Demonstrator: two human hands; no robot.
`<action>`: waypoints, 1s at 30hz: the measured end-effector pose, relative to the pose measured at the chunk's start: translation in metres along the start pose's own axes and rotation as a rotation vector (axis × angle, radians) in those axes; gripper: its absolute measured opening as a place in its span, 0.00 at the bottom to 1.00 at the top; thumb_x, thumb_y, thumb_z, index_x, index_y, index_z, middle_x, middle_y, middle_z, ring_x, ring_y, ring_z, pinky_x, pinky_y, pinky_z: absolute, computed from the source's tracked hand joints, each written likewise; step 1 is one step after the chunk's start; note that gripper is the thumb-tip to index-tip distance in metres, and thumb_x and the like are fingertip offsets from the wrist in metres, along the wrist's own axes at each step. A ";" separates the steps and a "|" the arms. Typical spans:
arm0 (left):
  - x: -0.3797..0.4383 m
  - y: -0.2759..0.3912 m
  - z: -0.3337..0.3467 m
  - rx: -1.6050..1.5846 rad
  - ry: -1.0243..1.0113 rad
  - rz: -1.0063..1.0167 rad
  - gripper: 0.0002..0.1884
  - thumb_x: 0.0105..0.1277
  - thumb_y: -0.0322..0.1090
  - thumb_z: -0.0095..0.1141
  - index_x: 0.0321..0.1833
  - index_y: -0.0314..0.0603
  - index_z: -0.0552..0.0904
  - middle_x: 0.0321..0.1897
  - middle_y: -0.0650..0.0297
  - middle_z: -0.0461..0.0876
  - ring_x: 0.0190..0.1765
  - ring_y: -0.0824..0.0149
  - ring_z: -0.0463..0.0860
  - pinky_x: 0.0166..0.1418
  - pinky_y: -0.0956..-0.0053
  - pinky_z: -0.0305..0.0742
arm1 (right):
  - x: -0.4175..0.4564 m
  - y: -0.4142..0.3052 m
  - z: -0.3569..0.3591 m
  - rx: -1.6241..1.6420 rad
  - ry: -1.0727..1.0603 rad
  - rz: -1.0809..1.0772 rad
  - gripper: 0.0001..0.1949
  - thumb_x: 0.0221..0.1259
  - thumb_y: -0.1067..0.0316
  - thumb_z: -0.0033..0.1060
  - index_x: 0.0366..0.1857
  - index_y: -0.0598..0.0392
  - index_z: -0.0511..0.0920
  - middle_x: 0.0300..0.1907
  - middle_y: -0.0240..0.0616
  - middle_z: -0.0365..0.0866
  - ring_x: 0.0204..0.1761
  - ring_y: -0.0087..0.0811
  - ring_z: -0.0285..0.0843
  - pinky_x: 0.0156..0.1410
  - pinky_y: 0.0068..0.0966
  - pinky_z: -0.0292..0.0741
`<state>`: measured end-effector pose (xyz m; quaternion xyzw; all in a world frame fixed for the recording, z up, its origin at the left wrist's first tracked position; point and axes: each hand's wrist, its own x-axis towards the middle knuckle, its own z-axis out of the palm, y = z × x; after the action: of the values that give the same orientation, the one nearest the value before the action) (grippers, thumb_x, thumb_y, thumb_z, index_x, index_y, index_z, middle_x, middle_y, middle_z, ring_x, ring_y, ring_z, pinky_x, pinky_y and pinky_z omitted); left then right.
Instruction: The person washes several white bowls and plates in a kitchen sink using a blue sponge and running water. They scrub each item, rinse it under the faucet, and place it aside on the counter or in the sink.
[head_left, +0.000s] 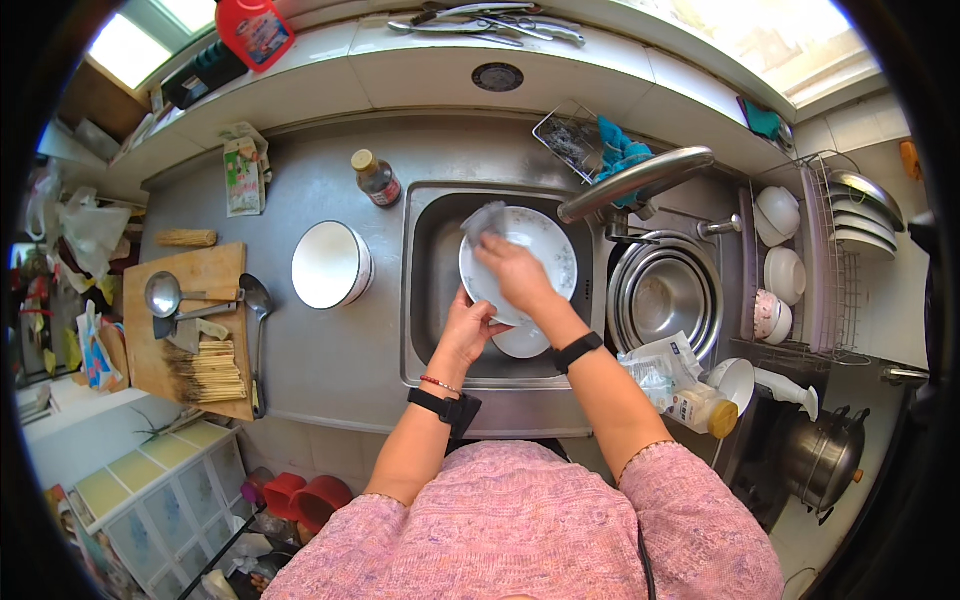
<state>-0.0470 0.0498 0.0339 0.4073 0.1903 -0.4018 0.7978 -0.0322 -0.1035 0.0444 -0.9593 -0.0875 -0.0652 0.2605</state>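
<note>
Over the left basin of a steel sink (433, 330), my left hand (469, 326) grips the near left rim of a white plate with a leaf pattern (544, 255). The plate is held up, its face towards the camera. On its upper left part, my right hand (510, 270) presses a grey scouring cloth or pad (485, 221), which is blurred. Below the held plate a second white dish (523, 342) shows in the basin, partly hidden.
Left of the sink stand a white enamel-like container (330, 265) and a brown sauce bottle (376, 178). The faucet (637, 184) arches in from the right above nested steel bowls (664, 296). A cutting board (184, 262) with ladles lies far left; a dish rack (821, 262) stands right.
</note>
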 end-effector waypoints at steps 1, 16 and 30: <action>0.001 0.002 -0.004 0.027 -0.007 0.024 0.29 0.64 0.19 0.45 0.68 0.53 0.64 0.48 0.62 0.79 0.44 0.66 0.84 0.50 0.45 0.85 | -0.004 -0.007 0.003 0.035 -0.034 -0.070 0.22 0.53 0.77 0.55 0.56 0.56 0.79 0.62 0.48 0.77 0.65 0.48 0.74 0.68 0.38 0.72; 0.017 0.040 0.024 -0.175 -0.012 0.302 0.25 0.55 0.21 0.48 0.59 0.38 0.74 0.47 0.61 0.81 0.48 0.61 0.84 0.48 0.62 0.85 | -0.032 -0.001 -0.050 -0.142 0.279 -0.213 0.14 0.53 0.73 0.57 0.45 0.55 0.84 0.52 0.35 0.85 0.57 0.37 0.81 0.67 0.37 0.75; 0.019 0.037 0.013 -0.139 -0.006 0.206 0.22 0.60 0.23 0.49 0.59 0.42 0.73 0.44 0.62 0.79 0.44 0.63 0.81 0.43 0.64 0.82 | -0.037 -0.018 -0.033 -0.100 0.245 -0.224 0.15 0.54 0.76 0.59 0.47 0.54 0.82 0.52 0.35 0.85 0.55 0.38 0.82 0.66 0.42 0.74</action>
<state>-0.0066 0.0425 0.0479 0.3671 0.1723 -0.3048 0.8618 -0.0750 -0.1100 0.0755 -0.9402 -0.1580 -0.2147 0.2121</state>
